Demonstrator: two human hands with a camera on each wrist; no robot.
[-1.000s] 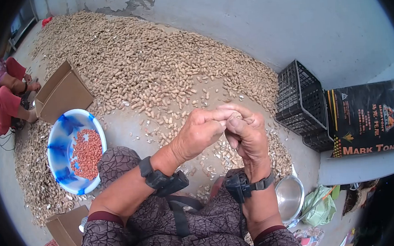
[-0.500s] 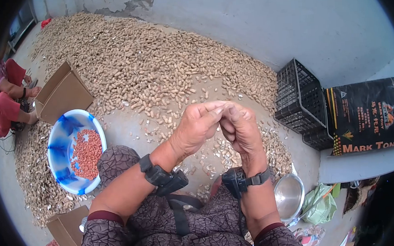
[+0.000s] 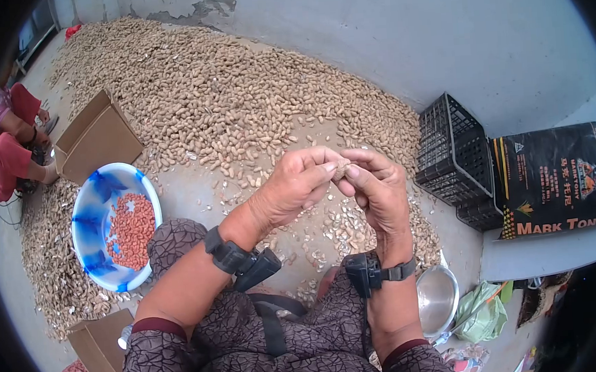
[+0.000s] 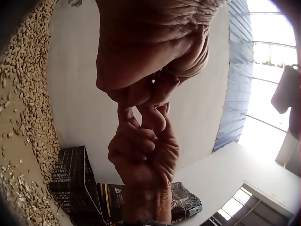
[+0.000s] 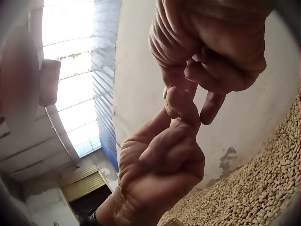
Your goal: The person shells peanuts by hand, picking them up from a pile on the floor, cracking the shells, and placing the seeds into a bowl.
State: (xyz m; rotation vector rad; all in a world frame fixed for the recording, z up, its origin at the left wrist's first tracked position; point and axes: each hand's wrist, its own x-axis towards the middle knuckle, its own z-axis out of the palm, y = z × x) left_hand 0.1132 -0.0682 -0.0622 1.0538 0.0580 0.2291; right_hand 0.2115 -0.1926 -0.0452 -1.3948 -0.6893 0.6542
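Note:
One peanut in its shell (image 3: 340, 172) is pinched between both hands' fingertips, above the floor in the head view. My left hand (image 3: 297, 187) grips it from the left with thumb and forefinger. From the other side my right hand (image 3: 384, 192) pinches it, thumb on top. In the right wrist view a bit of the peanut (image 5: 171, 111) shows between the fingers; in the left wrist view the fingers hide it. A heap of unshelled peanuts (image 3: 222, 87) lies beyond the hands. Shelled red kernels (image 3: 134, 232) fill part of a blue-and-white basin (image 3: 88, 232) at the left.
Empty shells (image 3: 346, 227) litter the floor between the knees. Black crates (image 3: 453, 151) and a black sack (image 3: 557, 182) stand at the right, a metal bowl (image 3: 437, 300) below them. A cardboard box (image 3: 98, 141) is at the left, near a seated person (image 3: 15, 143).
The fingertips have parted slightly and a peanut shell now shows between them. Both hands have shifted a little. The seated person's hand at the left has moved.

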